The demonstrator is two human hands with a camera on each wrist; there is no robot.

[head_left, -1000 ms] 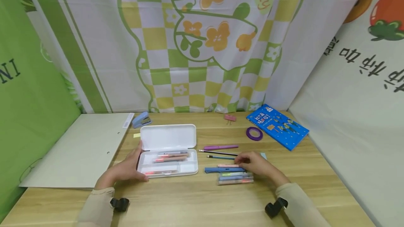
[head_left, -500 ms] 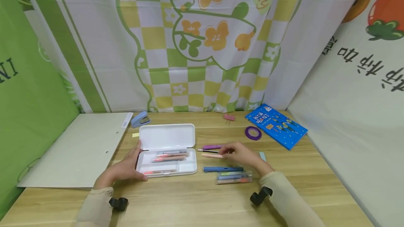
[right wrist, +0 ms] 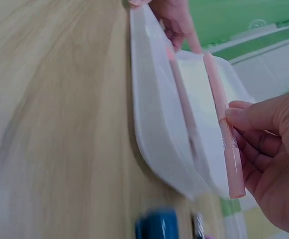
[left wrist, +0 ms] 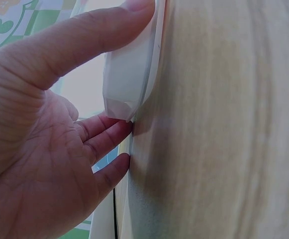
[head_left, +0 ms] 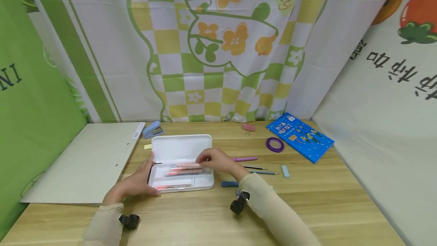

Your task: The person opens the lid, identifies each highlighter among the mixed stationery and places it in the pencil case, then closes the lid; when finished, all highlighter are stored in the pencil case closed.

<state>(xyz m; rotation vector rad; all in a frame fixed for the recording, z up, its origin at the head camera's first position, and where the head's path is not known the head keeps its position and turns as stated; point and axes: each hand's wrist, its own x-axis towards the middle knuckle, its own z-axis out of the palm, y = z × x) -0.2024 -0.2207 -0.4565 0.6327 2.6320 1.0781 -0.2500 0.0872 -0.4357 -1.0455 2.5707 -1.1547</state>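
Open tabletop (head_left: 191, 215) across the lower middle of the head view, between the two sleeves. Centre blocked by the white pencil case (head_left: 181, 149), raised lid behind. Just right of it, pens and a pencil (head_left: 263, 172) scattered. Upper right taken by tape ring (head_left: 274, 144) and blue book (head_left: 299, 137); left by a pale board (head_left: 85, 162).

One pencil case (head_left: 181, 162), one book (head_left: 299, 136), one stapler (head_left: 152, 129).
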